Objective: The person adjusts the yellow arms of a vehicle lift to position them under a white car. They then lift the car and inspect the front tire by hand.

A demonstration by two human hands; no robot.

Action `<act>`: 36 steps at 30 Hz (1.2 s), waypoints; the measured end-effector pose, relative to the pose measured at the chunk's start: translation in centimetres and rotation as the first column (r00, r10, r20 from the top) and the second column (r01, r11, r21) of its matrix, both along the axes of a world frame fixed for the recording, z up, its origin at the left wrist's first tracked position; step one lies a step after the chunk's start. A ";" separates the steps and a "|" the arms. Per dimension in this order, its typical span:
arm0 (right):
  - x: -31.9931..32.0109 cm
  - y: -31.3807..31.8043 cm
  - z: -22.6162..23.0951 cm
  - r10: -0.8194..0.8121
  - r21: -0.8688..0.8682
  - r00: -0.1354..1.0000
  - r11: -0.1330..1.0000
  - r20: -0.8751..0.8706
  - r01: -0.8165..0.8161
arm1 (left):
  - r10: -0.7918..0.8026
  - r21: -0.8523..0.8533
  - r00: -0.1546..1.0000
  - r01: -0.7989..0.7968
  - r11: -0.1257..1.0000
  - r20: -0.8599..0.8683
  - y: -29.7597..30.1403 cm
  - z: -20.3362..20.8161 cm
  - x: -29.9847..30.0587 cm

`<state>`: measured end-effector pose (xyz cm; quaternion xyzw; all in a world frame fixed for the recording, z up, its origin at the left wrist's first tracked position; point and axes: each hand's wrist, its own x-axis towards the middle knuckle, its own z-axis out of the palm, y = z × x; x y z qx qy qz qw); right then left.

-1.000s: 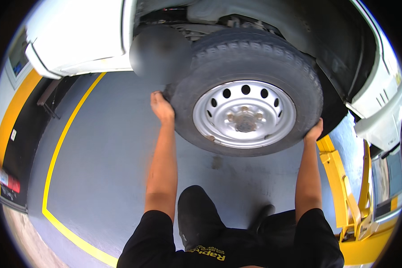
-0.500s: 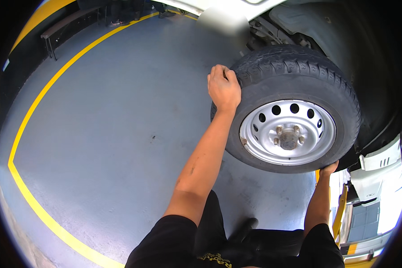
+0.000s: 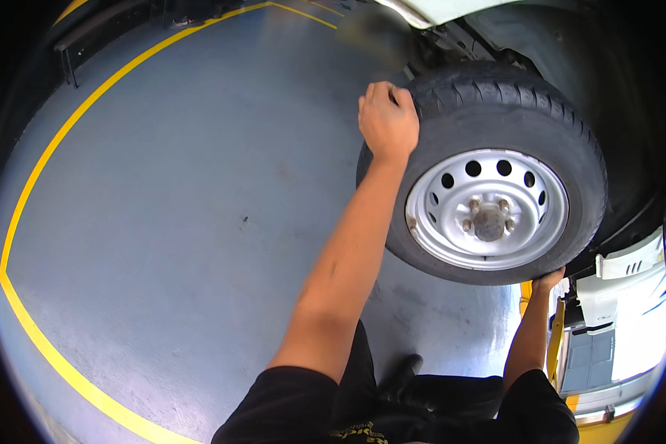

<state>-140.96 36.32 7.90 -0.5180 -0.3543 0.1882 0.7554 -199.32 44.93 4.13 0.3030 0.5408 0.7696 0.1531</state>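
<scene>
Hands on either side of a car wheel (image 3: 488, 189) at a raised vehicle, its white bodywork (image 3: 436, 9) showing at the top edge, with the wheel sitting up in the wheel arch (image 3: 629, 111) above a blue-grey workshop floor (image 3: 185, 222). The left hand (image 3: 387, 118) is clamped over the upper left shoulder of the black tyre (image 3: 510, 103), fingers curled tight onto the tread, while the right hand (image 3: 549, 280) cups the tyre's lower edge from beneath, only the backs of its fingers showing. The silver steel rim (image 3: 488, 209) faces the camera; studs at the hub (image 3: 488, 220) look bare, though whether any nuts remain is hard to tell. By appearance the wheel is being held by hand at the hub, either seated on the studs or coming away from them. Whichever it is, the next move would call for a level, steady grip from both hands so the rim slides squarely along the studs rather than tilting and binding. A yellow painted line (image 3: 22, 200) curves across the floor at left, and a yellow lift arm (image 3: 555, 340) stands by the person's right arm.
</scene>
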 end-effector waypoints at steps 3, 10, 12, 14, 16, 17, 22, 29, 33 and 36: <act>-0.2 -0.8 -0.6 -0.029 0.025 1.000 0.999 -0.012 0.029 | -0.012 -0.021 1.000 0.012 1.000 0.020 0.6 -0.2 -0.2; 2.2 -0.4 0.4 -0.050 0.019 0.998 0.999 0.031 0.049 | -0.003 0.016 1.000 0.003 1.000 0.010 -0.1 -0.6 1.0; 1.0 -1.0 0.0 -0.075 0.002 0.996 0.997 0.043 0.075 | 0.006 -0.004 1.000 -0.006 1.000 0.019 0.6 -0.6 1.0; 1.3 -1.3 0.2 -0.097 0.011 0.993 0.995 0.071 0.096 | -0.011 -0.026 0.999 0.012 1.000 0.052 1.3 -0.5 0.6; 0.9 -0.5 -0.1 -0.084 0.046 0.994 0.996 0.063 0.082 | -0.015 0.030 0.998 0.013 0.999 0.053 1.8 -1.1 0.2; 0.8 -0.4 -0.4 -0.086 0.056 0.995 0.995 0.056 0.083 | -0.053 0.025 0.997 0.051 0.998 0.052 2.0 -1.2 -0.1; 3.4 0.1 0.1 -0.121 0.062 0.993 0.991 0.017 0.120 | -0.079 0.084 0.993 0.072 0.994 0.084 0.3 -0.7 1.8; 1.1 0.2 -1.5 -0.310 0.055 0.944 0.950 0.114 0.306 | -0.140 0.092 0.990 0.136 0.986 0.031 3.4 -1.2 -1.0; -0.4 0.1 0.1 -0.429 0.152 0.902 0.896 0.047 0.418 | -0.200 0.099 0.974 0.190 0.977 0.104 2.3 -1.8 0.4; 1.3 -0.6 0.3 -0.334 0.046 0.936 0.943 0.108 0.331 | -0.191 0.081 0.980 0.185 0.979 0.064 1.7 -1.7 1.1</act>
